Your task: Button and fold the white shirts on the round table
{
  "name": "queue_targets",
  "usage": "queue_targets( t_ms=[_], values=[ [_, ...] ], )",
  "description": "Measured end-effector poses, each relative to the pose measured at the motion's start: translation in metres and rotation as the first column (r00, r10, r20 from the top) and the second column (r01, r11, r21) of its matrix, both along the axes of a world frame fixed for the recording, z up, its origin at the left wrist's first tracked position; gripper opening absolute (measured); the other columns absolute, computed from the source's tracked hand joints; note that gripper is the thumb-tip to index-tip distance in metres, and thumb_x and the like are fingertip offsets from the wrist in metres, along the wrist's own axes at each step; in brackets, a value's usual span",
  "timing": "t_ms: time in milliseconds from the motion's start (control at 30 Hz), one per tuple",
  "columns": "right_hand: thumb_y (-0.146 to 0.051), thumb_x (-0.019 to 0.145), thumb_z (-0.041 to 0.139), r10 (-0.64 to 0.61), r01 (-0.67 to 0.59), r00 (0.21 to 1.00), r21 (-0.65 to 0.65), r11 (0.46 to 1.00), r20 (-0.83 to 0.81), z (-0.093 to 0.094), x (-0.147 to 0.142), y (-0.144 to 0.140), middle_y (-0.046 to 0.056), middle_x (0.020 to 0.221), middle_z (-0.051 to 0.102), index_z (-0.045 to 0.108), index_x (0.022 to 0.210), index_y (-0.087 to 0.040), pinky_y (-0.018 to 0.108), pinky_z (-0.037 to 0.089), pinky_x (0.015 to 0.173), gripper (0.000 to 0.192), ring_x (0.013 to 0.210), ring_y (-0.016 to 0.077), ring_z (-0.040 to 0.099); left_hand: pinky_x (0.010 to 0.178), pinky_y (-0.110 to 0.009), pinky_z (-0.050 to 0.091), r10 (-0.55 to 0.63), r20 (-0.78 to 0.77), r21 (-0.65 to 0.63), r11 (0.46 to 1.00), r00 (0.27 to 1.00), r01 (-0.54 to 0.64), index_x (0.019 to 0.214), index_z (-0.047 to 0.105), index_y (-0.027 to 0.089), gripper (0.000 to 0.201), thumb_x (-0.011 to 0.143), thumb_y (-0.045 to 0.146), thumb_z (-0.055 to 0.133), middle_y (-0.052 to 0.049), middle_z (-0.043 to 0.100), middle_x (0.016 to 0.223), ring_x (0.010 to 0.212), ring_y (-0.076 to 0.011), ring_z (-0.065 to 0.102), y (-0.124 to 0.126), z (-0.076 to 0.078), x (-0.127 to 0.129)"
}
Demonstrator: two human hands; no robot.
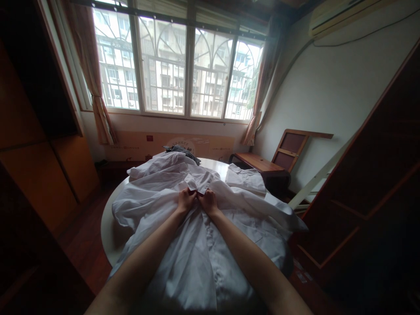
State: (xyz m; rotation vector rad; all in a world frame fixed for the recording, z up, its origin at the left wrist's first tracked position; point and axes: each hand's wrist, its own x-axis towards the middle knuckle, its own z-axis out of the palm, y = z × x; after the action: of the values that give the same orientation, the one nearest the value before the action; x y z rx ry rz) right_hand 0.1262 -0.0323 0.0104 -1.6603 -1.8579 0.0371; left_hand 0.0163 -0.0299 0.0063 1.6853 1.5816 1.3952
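Observation:
A white long coat-like shirt (183,262) with a collar and a front placket lies spread across a round white table (110,227), its lower part hanging toward me. Just below the collar (200,180), my left hand (187,199) is closed on the cloth. Beside it, almost touching, my right hand (208,201) pinches the other side of the front. Small details between the fingers are hidden. Sleeves spread out to both sides in loose folds.
A folded white garment (246,178) lies at the table's back right, and a dark striped cloth (182,153) at the back. Beyond stand a low wooden bench (259,162) and a large cardboard box (138,146) under the window. Wooden furniture (367,188) rises at right.

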Motion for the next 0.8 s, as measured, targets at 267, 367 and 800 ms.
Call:
queue_targets(
  t_ms=[267, 367, 800],
  values=[
    [-0.043, 0.08, 0.05, 0.07, -0.07, 0.997, 0.007, 0.998, -0.02, -0.0025, 0.0042, 0.0013, 0.014, 0.083, 0.068, 0.066, 0.074, -0.014, 0.025, 0.042, 0.067, 0.034, 0.082, 0.0215, 0.063, 0.058, -0.023, 0.043, 0.02, 0.032, -0.032, 0.999, 0.999, -0.019, 0.062, 0.061, 0.014, 0.007, 0.066, 0.019, 0.06, -0.007, 0.067, 0.067, 0.067, -0.0186, 0.063, 0.0003, 0.0029, -0.002],
    [-0.043, 0.08, 0.051, 0.078, -0.078, 0.996, -0.005, 0.997, -0.037, -0.0039, 0.0049, 0.0029, 0.014, 0.083, 0.068, 0.066, 0.073, -0.015, 0.026, 0.042, 0.069, 0.032, 0.083, 0.0215, 0.062, 0.057, -0.024, 0.044, 0.009, 0.053, -0.035, 0.999, 0.999, -0.007, 0.061, 0.06, 0.014, 0.007, 0.065, 0.019, 0.06, -0.006, 0.066, 0.064, 0.068, -0.0195, 0.063, 0.0031, 0.0006, -0.0024],
    [-0.034, 0.072, 0.059, 0.074, -0.079, 0.97, -0.011, 0.997, -0.232, -0.0069, 0.0031, 0.0044, 0.017, 0.084, 0.068, 0.065, 0.071, -0.014, 0.032, 0.044, 0.074, 0.022, 0.084, 0.0263, 0.062, 0.056, -0.025, 0.047, -0.067, 0.2, 0.016, 0.998, 0.977, 0.065, 0.064, 0.06, 0.013, 0.004, 0.06, 0.016, 0.061, -0.006, 0.067, 0.066, 0.065, -0.0183, 0.062, 0.007, -0.0049, -0.0031]
  ],
)
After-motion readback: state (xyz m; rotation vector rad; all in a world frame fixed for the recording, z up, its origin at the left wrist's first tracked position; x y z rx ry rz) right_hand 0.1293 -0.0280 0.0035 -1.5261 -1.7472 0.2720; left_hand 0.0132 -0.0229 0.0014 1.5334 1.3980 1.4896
